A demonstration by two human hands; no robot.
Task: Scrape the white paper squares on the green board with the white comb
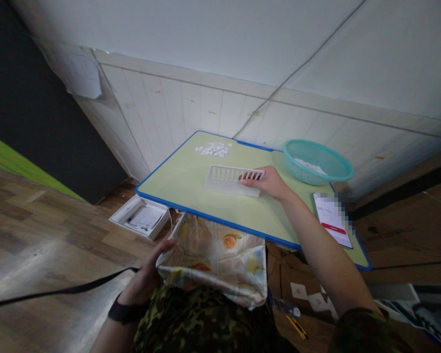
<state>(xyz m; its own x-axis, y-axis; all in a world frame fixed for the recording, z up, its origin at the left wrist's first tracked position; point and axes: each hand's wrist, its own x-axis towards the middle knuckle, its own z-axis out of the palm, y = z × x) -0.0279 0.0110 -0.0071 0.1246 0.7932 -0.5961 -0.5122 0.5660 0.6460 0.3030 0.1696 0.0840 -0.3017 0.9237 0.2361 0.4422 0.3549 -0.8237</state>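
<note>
- Tabletop (180, 181): pale yellow-green, blue edge
- Slotted piece (230, 186): plain white
- Small pieces (215, 149): white
- Basket (343, 171): turquoise
- Cloth (213, 252): cream, printed with oranges
- Clothing (202, 318): green-brown camouflage
- Wristband (123, 311): black
- Utility knife (296, 326): yellow and black

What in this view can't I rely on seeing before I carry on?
In the head view:
Left grip: fingers hidden by the cloth.
Right grip: some fingers partly behind the slotted piece.
Pile: pieces too small and overlapped to count.
Basket: wall hides part of its contents.
Phone: small text blurred, right side pixelated.
Strap: cut off by left edge.
</note>
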